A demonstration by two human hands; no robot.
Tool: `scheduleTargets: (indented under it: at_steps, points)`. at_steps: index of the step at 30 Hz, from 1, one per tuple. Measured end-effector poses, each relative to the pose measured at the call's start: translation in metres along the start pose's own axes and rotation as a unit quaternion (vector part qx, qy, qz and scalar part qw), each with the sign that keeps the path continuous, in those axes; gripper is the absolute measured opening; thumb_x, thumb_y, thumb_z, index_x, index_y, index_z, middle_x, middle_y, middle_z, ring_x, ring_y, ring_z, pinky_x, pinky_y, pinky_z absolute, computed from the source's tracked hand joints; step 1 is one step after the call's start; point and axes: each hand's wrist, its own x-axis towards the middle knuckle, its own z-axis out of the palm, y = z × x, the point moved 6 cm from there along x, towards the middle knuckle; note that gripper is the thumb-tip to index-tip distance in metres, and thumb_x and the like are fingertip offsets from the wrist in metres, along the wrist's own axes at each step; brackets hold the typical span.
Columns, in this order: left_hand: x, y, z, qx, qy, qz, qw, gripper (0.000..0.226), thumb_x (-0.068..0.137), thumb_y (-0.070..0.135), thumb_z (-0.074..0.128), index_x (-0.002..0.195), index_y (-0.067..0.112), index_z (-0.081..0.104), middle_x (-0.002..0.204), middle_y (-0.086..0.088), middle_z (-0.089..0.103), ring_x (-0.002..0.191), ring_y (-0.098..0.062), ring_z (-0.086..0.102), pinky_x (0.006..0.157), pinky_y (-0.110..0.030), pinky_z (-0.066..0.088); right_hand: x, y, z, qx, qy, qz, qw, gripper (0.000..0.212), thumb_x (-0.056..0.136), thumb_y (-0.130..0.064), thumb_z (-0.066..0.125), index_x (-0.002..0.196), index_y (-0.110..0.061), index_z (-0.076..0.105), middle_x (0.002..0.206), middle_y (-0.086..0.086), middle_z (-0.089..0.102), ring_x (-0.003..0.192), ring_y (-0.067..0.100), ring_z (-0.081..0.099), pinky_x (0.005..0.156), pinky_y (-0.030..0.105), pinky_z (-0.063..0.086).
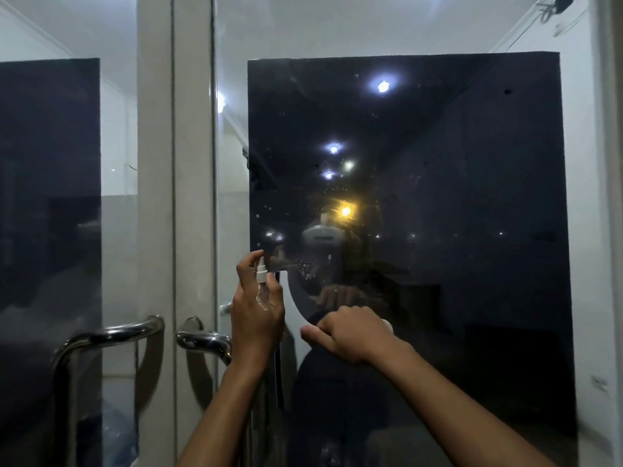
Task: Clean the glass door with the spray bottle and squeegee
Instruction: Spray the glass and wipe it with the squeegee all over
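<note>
While the left hand point(258, 315) grips the small spray bottle point(261, 284) near the glass door point(404, 230) and the right hand point(350, 332) clasps the white squeegee point(295, 305) just right of it, overlapping tools risk misting the squeegee, and droplets point(306, 267) may streak if left.

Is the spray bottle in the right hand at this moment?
No, the left hand holds the spray bottle, while the right hand grips the white squeegee.
</note>
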Motion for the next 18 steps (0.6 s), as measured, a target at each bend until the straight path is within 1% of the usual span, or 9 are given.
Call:
scheduleTargets:
  at_steps: [1, 3, 5, 7, 9, 11, 14, 16, 18]
  points:
    - [0.001, 0.000, -0.003, 0.001, 0.006, 0.001, 1.000, 0.033, 0.102, 0.030, 0.041, 0.134, 0.031, 0.033, 0.079, 0.001, 0.059, 0.064, -0.012, 0.060, 0.051, -0.020, 0.043, 0.008, -0.006, -0.001, -0.012, 0.002, -0.009, 1.000, 0.068, 0.097, -0.073, 0.020, 0.077, -0.024, 0.063, 0.072, 0.000, 0.061, 0.078, 0.026, 0.064, 0.065, 0.037, 0.035]
    - [0.002, 0.000, -0.011, 0.010, 0.018, 0.007, 1.000, 0.030, 0.102, 0.031, 0.039, 0.131, 0.031, 0.033, 0.077, 0.008, 0.055, 0.060, -0.010, 0.058, 0.051, -0.017, 0.038, 0.024, -0.017, -0.003, -0.031, 0.013, -0.024, 0.999, 0.063, 0.098, -0.070, 0.022, 0.075, -0.027, 0.063, 0.079, 0.005, 0.065, 0.081, 0.029, 0.065, 0.065, 0.036, 0.033]
    - [0.001, -0.003, -0.019, 0.011, 0.022, 0.010, 1.000, 0.030, 0.103, 0.032, 0.037, 0.132, 0.030, 0.034, 0.074, 0.009, 0.053, 0.062, -0.010, 0.059, 0.047, -0.017, 0.042, 0.039, -0.024, -0.005, -0.052, 0.023, -0.028, 0.998, 0.065, 0.099, -0.068, 0.022, 0.085, -0.027, 0.070, 0.088, 0.008, 0.070, 0.082, 0.030, 0.065, 0.064, 0.036, 0.033]
    - [-0.004, -0.008, -0.026, 0.006, 0.014, 0.009, 1.000, 0.036, 0.100, 0.038, 0.039, 0.136, 0.032, 0.034, 0.074, 0.005, 0.056, 0.067, -0.007, 0.061, 0.051, -0.015, 0.047, 0.050, -0.023, -0.007, -0.066, 0.023, -0.015, 0.997, 0.066, 0.100, -0.068, 0.022, 0.094, -0.027, 0.073, 0.094, 0.009, 0.071, 0.084, 0.030, 0.066, 0.065, 0.036, 0.035]
    - [-0.009, -0.014, -0.031, 0.003, 0.002, 0.005, 1.000, 0.039, 0.099, 0.043, 0.038, 0.138, 0.036, 0.033, 0.077, 0.001, 0.060, 0.064, -0.010, 0.063, 0.052, -0.019, 0.049, 0.054, -0.015, -0.006, -0.070, 0.015, 0.013, 0.997, 0.066, 0.100, -0.068, 0.021, 0.098, -0.027, 0.073, 0.098, 0.009, 0.071, 0.088, 0.030, 0.066, 0.069, 0.038, 0.036]
    - [-0.014, -0.020, -0.034, 0.012, -0.008, 0.000, 1.000, 0.038, 0.101, 0.042, 0.038, 0.138, 0.038, 0.032, 0.078, -0.001, 0.062, 0.065, -0.012, 0.064, 0.054, -0.030, 0.052, 0.053, -0.004, -0.004, -0.066, 0.004, 0.038, 0.997, 0.067, 0.099, -0.069, 0.019, 0.099, -0.028, 0.072, 0.102, 0.009, 0.071, 0.092, 0.029, 0.066, 0.073, 0.039, 0.038]
    - [-0.020, -0.028, -0.033, 0.029, -0.019, -0.019, 0.999, 0.034, 0.105, 0.034, 0.039, 0.138, 0.038, 0.032, 0.077, -0.006, 0.063, 0.067, -0.021, 0.064, 0.058, -0.048, 0.056, 0.045, 0.013, 0.001, -0.061, -0.008, 0.069, 0.996, 0.068, 0.098, -0.071, 0.017, 0.099, -0.027, 0.069, 0.106, 0.009, 0.071, 0.098, 0.030, 0.065, 0.075, 0.039, 0.037]
    - [-0.025, -0.032, -0.032, 0.040, -0.031, -0.033, 0.998, 0.034, 0.104, 0.036, 0.037, 0.138, 0.040, 0.031, 0.079, -0.008, 0.063, 0.070, -0.022, 0.064, 0.062, -0.049, 0.056, 0.039, 0.024, 0.002, -0.059, -0.020, 0.085, 0.995, 0.067, 0.098, -0.072, 0.016, 0.095, -0.027, 0.065, 0.109, 0.009, 0.071, 0.099, 0.029, 0.064, 0.075, 0.039, 0.036]
    - [-0.029, -0.034, -0.031, 0.048, -0.049, -0.038, 0.997, 0.038, 0.100, 0.043, 0.034, 0.137, 0.042, 0.030, 0.077, -0.006, 0.063, 0.067, -0.019, 0.063, 0.060, -0.044, 0.055, 0.031, 0.038, 0.001, -0.049, -0.031, 0.102, 0.993, 0.068, 0.097, -0.073, 0.015, 0.097, -0.026, 0.064, 0.110, 0.008, 0.070, 0.099, 0.028, 0.064, 0.077, 0.040, 0.039]
